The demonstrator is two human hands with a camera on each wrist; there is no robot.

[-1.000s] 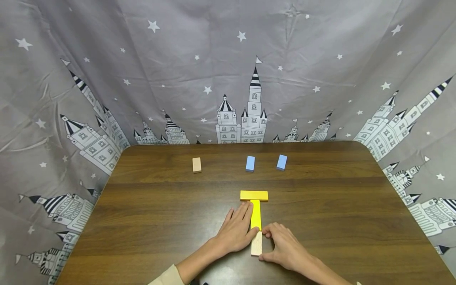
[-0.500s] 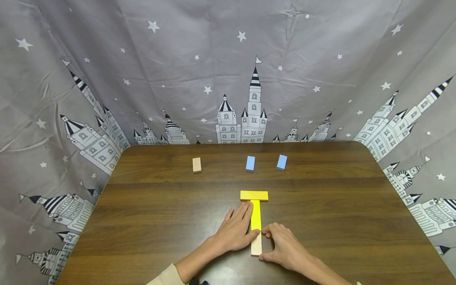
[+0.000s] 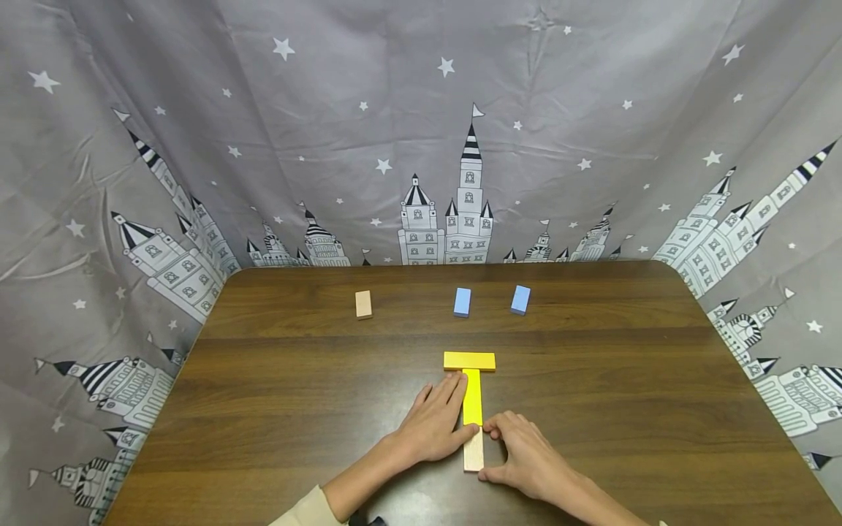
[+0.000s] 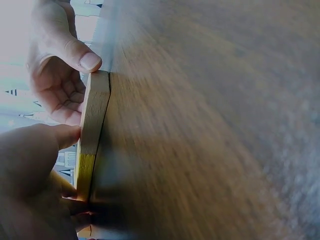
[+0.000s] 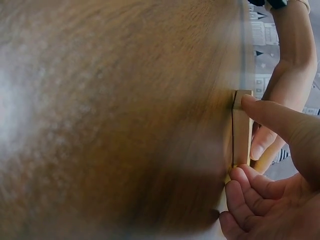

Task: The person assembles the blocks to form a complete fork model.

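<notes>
Pinching unpainted wooden block (image 3: 473, 454) by both ends with right hand (image 3: 528, 457), against near end of lengthwise yellow block (image 3: 473, 400); touching its left side straight-fingered with left hand (image 3: 434, 425). Could twist both askew by squeezing unevenly, or jolt far-end yellow crossbar block (image 3: 469, 360) by overpushing.

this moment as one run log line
left hand: touches lengthwise yellow block, thumb at near wooden block | right hand: grips near wooden block | crosswise yellow block: beyond lengthwise one | two blue blocks: farther back

The left grip (image 3: 434, 429) partly hides the nearer pale block (image 3: 473, 453)
</notes>
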